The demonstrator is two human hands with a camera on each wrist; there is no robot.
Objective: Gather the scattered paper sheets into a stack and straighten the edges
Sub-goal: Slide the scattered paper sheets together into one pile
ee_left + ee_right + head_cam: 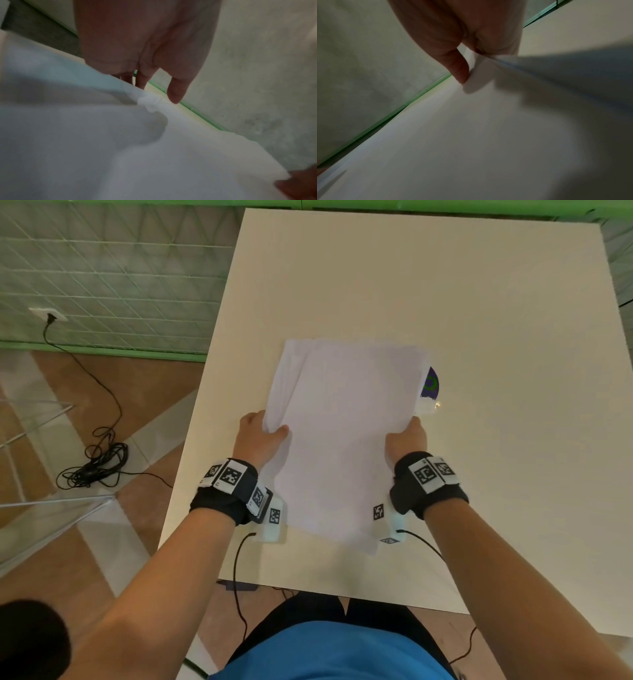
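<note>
A loose stack of white paper sheets (346,436) is held up over the cream table (496,302) between both hands. My left hand (260,433) grips the stack's left edge, thumb on top, where the sheets fan out unevenly. My right hand (407,436) grips the right edge. In the left wrist view the fingers (176,92) run behind the paper (102,148). The right wrist view shows a fingertip (460,73) pinching the sheets (471,135). A sheet with a purple and green print (431,385) peeks out at the right.
The table's left edge (205,378) and near edge (342,594) border a brown tiled floor. A coiled black cable (96,463) lies on the floor at left, plugged into a wall socket (48,314). A green-framed wall runs behind.
</note>
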